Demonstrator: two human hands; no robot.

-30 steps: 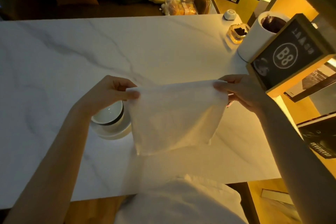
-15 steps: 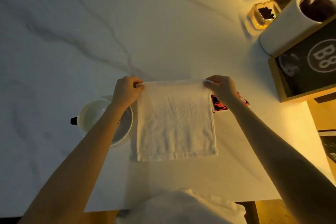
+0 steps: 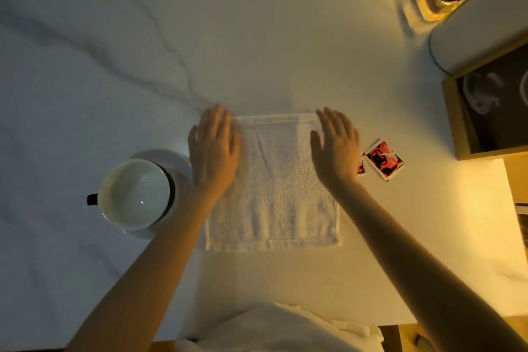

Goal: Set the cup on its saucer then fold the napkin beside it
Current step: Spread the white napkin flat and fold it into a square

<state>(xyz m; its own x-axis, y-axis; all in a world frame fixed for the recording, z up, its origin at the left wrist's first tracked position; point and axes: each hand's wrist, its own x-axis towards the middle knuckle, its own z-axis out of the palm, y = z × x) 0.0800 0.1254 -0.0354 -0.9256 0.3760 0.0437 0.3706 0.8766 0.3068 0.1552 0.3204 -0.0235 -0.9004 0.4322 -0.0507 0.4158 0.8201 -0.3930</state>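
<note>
A white terry-cloth napkin [image 3: 274, 183] lies flat as a folded rectangle on the white marble-veined table [image 3: 143, 37], just right of the cup. The left hand [image 3: 213, 151] rests palm down on the napkin's left edge, fingers spread flat and gripping nothing. The right hand [image 3: 335, 146] lies flat on the napkin's upper right part, fingers likewise extended and holding nothing. The round white cup [image 3: 137, 194] with a small black handle pointing left sits on its white saucer [image 3: 168, 156], the saucer's rim showing behind and below it; the left forearm passes just beside it. Two small red-and-black sachets [image 3: 384, 160] lie on the table right of the right hand, near a wood-framed black sign [image 3: 491, 111]
</note>
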